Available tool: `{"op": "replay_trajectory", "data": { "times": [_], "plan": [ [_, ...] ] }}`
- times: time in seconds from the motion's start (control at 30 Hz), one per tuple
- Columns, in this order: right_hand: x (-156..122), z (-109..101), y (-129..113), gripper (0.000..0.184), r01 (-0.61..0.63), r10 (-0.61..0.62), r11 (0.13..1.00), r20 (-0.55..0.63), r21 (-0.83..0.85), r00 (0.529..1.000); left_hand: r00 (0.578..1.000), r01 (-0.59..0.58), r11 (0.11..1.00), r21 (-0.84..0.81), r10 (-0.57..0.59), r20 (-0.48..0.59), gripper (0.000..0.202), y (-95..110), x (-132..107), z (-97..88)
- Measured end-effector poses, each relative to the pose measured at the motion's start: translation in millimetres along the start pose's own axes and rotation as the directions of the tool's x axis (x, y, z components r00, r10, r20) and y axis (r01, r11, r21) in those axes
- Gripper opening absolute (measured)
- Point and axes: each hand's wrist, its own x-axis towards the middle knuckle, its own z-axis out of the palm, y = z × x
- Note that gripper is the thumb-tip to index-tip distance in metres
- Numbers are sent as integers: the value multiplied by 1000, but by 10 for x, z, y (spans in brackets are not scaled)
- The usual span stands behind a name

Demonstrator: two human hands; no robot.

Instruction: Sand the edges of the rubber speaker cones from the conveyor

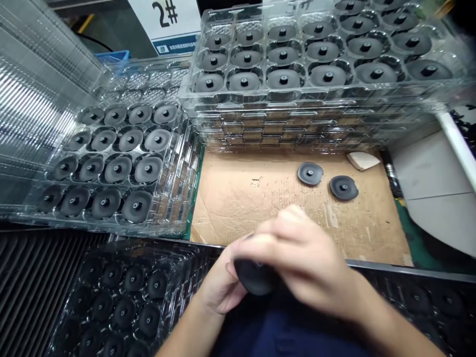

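Note:
Both hands meet low in the middle over a dark round disc (255, 278). My left hand (219, 290) cups the disc from below, fingers curled round its edge. My right hand (301, 258) lies across the top with its fingers closed on the same disc; it is somewhat blurred. Two more black discs with a centre nub lie loose on the brown cardboard sheet (238, 198), one disc (310, 173) left of the other disc (343, 188), beyond my hands.
A clear tray (174, 163) holding several black discs sits at the left. A tall stack of clear trays (297, 124) with discs on top stands at the back. Another clear tray (122, 302) of discs lies at lower left. A white bin (435, 188) is at right.

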Motion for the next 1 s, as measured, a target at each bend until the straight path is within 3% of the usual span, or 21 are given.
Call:
{"op": "replay_trajectory", "data": {
  "times": [0.03,0.1,0.17,0.27,0.37,0.47,0.53,0.6,0.67,0.73,0.87,0.93,1.0],
  "plan": [
    [5,6,84,26,-106,108,993,-39,48,993,999,-14,999,-41,16,41,46,-17,-2,-15],
    [4,54,314,23,-347,358,931,-89,115,930,990,-30,987,-157,51,135,51,-45,-15,-52],
    [-23,181,568,22,-470,481,868,-39,161,876,979,-32,970,-240,80,190,52,-53,-39,-81],
    [-118,482,845,23,-485,488,860,21,160,873,974,-22,961,-274,83,213,46,-25,-86,-102],
    [-224,689,894,29,-516,526,847,-65,133,848,967,-51,969,-241,109,232,45,12,-133,-126],
    [-299,658,755,28,-525,541,839,-132,139,830,926,-311,950,25,297,232,57,17,-144,-175],
    [-365,571,616,26,-519,536,843,-157,138,829,854,-520,765,381,464,235,76,2,-121,-209],
    [-472,502,486,27,-517,533,846,-182,127,827,771,-585,458,669,570,285,99,-18,-84,-229],
    [-612,471,391,32,-500,508,861,-210,93,836,719,-577,237,782,603,347,109,-35,-53,-231],
    [-741,456,341,39,-438,434,898,-213,30,875,700,-572,151,806,603,384,112,-42,-41,-224],
    [-790,359,310,40,-213,199,969,-110,-128,974,708,-570,162,806,594,381,111,-31,-73,-208],
    [-702,284,276,32,-92,86,981,-44,-170,995,757,-536,241,809,561,334,97,-17,-99,-204],
    [-582,226,216,29,-29,24,989,-42,-142,999,841,-441,399,804,497,214,59,4,-124,-206]
  ]
}}
